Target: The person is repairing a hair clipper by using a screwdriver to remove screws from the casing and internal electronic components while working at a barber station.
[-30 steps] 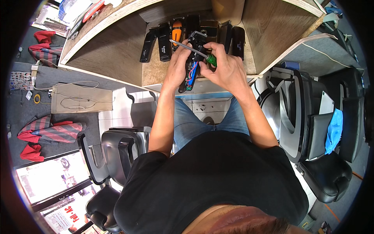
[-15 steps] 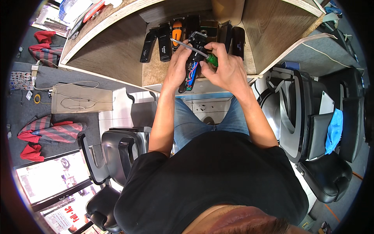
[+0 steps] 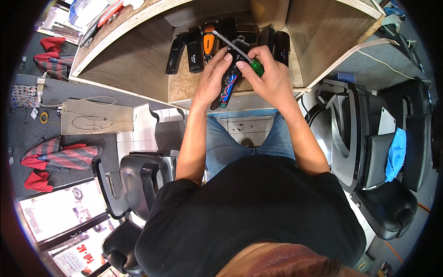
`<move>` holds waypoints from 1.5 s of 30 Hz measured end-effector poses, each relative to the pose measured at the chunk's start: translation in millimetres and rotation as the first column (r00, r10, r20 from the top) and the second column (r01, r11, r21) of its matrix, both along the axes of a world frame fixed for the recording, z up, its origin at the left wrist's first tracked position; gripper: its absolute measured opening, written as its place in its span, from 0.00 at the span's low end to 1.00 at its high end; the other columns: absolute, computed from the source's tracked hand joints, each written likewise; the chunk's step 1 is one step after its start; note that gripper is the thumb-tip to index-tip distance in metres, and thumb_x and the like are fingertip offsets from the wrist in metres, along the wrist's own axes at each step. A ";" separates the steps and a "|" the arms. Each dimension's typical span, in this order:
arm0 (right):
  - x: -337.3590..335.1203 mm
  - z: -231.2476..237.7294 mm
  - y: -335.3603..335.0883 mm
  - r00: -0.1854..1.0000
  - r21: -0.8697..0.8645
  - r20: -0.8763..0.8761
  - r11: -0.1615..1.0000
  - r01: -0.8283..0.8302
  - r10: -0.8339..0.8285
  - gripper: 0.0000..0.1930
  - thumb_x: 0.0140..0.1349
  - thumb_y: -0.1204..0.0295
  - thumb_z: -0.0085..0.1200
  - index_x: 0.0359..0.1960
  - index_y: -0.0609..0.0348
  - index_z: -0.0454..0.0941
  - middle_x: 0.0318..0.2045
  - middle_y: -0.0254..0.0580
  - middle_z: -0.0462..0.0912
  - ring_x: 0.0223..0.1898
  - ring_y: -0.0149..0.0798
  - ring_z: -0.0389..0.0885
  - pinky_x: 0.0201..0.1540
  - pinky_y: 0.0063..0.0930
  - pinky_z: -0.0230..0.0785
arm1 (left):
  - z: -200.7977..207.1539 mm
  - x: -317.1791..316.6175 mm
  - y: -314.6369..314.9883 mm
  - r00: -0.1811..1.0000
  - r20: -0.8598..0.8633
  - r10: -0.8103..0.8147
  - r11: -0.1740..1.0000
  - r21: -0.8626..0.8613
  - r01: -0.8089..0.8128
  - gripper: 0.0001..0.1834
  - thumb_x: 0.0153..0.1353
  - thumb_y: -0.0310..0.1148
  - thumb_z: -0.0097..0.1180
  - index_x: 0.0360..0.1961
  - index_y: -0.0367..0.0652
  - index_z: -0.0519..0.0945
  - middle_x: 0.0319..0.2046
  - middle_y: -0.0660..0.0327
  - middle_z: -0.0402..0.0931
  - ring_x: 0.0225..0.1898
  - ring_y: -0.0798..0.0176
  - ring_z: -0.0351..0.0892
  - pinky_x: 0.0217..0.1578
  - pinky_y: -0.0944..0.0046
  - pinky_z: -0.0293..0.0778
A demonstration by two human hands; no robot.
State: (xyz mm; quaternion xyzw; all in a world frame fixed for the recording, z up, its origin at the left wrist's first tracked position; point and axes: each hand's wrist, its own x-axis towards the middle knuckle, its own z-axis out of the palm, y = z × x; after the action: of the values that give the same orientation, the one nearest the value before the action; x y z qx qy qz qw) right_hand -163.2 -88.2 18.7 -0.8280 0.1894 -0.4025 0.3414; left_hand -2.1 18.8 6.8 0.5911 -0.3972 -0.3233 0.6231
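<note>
My left hand (image 3: 212, 81) is wrapped round a black hair clipper (image 3: 227, 90) whose housing is opened, baring a blue part and coloured wires inside. In my right hand (image 3: 272, 79) is a screwdriver (image 3: 256, 67) with a green handle; its metal shaft slants up and to the left across the clipper's upper end. My right thumb lies close to the clipper body, and whether it touches cannot be made out. Behind my hands stands a row of clippers: an orange and black one (image 3: 209, 41), a black one (image 3: 195, 51) and another black one (image 3: 174, 54) at the left.
The clippers lie in a wooden shelf compartment (image 3: 182, 90) with side walls. Black salon chairs stand at left (image 3: 143, 177) and right (image 3: 386, 205); a blue cloth (image 3: 396, 154) hangs on the right one. A corded wooden board (image 3: 97, 116) and a striped red-grey cloth (image 3: 64, 154) are at left.
The screwdriver has shifted right and its tip points more steeply upward. My right hand has turned with its handle. The clipper's upper end has tipped and is now more covered by my fingers.
</note>
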 end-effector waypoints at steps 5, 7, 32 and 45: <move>0.5 7.2 2.1 0.998 0.032 -0.043 0.999 0.035 -0.034 0.21 0.69 0.53 0.66 0.47 0.56 0.74 0.25 0.47 0.86 0.27 0.56 0.88 0.28 0.44 0.75 | 1.3 -0.3 1.7 1.000 0.019 -0.002 0.999 0.044 0.001 0.41 0.76 0.51 0.56 0.73 0.21 0.66 0.71 0.38 0.70 0.73 0.53 0.69 0.73 0.61 0.61; 0.2 8.6 1.7 0.997 0.033 -0.051 0.998 0.054 -0.053 0.22 0.68 0.52 0.67 0.46 0.56 0.74 0.24 0.47 0.85 0.27 0.56 0.87 0.29 0.44 0.75 | 9.8 -7.8 2.8 1.000 0.018 0.021 0.998 0.055 -0.022 0.41 0.76 0.51 0.56 0.73 0.21 0.66 0.71 0.38 0.70 0.73 0.54 0.69 0.73 0.61 0.61; -4.0 6.2 5.8 1.000 0.080 -0.007 0.997 0.001 -0.001 0.22 0.65 0.62 0.66 0.58 0.51 0.76 0.25 0.44 0.85 0.24 0.49 0.87 0.29 0.41 0.76 | 1.9 -1.9 0.4 1.000 -0.001 0.008 1.000 -0.008 -0.008 0.36 0.78 0.49 0.54 0.71 0.25 0.70 0.64 0.48 0.77 0.67 0.61 0.73 0.69 0.65 0.63; -7.7 13.4 5.5 0.987 0.017 -0.127 0.995 -0.098 0.100 0.33 0.58 0.65 0.65 0.68 0.44 0.71 0.27 0.42 0.87 0.28 0.53 0.88 0.33 0.47 0.79 | 7.0 -8.9 5.3 0.995 0.005 0.098 0.995 0.019 -0.098 0.32 0.78 0.43 0.53 0.71 0.27 0.71 0.63 0.51 0.77 0.65 0.62 0.73 0.69 0.64 0.62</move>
State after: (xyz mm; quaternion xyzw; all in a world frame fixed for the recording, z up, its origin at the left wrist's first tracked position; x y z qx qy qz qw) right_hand -170.9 -82.7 32.2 -0.8586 0.1715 -0.3305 0.3525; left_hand -11.0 24.2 13.8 0.6163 -0.3658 -0.2951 0.6318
